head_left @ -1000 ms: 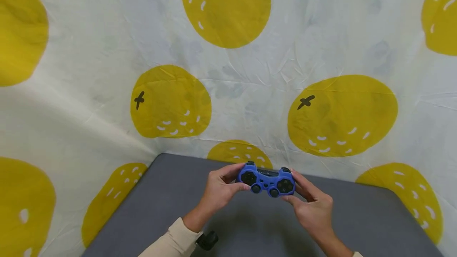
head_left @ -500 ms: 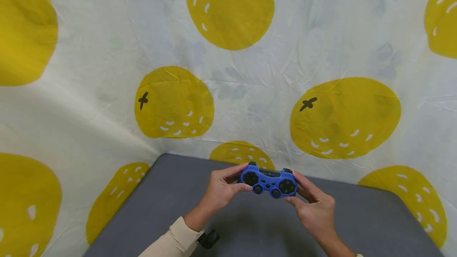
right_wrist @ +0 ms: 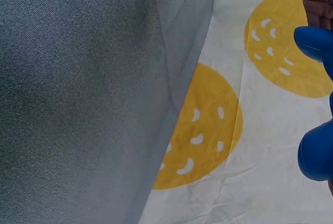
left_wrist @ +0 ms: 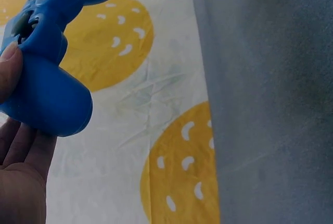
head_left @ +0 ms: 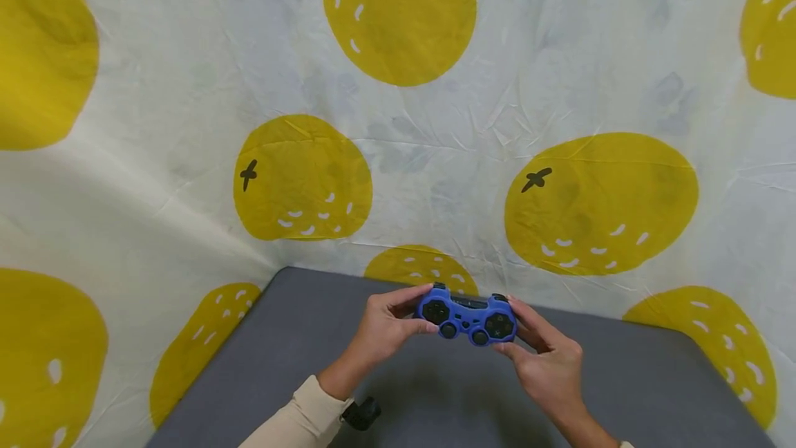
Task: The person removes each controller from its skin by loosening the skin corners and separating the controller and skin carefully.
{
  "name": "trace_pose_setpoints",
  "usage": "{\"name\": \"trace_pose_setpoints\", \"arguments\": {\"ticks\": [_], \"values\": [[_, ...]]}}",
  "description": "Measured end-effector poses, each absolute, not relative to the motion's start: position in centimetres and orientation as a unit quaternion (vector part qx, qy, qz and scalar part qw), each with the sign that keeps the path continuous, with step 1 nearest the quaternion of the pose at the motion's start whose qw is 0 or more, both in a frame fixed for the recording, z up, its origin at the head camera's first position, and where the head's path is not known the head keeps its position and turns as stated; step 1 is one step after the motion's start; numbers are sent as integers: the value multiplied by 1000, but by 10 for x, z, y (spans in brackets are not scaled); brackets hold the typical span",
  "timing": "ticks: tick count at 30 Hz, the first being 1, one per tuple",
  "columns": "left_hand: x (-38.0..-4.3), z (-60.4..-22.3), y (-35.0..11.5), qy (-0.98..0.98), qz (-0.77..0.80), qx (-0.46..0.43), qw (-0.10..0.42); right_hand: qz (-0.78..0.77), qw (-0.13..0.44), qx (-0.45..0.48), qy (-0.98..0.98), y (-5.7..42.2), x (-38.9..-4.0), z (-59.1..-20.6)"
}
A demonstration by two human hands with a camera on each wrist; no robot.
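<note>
Two-handed hold in mid-air

We see a fruit-printed white cloth [head_left: 435, 192] behind a grey desk [head_left: 640, 386]. Above the desk, the left hand [head_left: 384, 327] and right hand [head_left: 550, 361] grip opposite ends of a blue game controller [head_left: 465, 316], their fingers [head_left: 407, 294] pinching it.

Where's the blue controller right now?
In the head view, the blue controller is below and right of centre, held between the left hand and right hand.

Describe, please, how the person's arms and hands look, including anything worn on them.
The left hand and right hand are ungloved. The left sleeve is plain cream, with a small black device at its cuff. Only a light sliver of the right sleeve shows.
</note>
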State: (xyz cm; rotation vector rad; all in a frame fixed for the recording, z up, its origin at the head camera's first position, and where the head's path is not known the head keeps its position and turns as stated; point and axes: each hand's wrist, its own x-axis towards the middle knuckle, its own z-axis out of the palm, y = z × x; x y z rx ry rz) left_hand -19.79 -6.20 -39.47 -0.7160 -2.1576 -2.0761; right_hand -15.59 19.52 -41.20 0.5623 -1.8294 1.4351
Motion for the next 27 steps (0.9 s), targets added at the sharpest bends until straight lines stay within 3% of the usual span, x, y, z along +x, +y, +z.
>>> {"name": "trace_pose_setpoints", "arguments": {"ticks": [10, 16, 27], "values": [[-202, -392, -65, -708, -661, -248, 13, 531, 374, 238, -722, 201, -159, -413], [-202, -386, -73, -715, -655, -242, 30, 522, 369, 264, -723, 197, -165, -407], [-202, -383, -71, -729, -632, -260, 30, 516, 425, 329, -667, 202, -171, -414]]}}
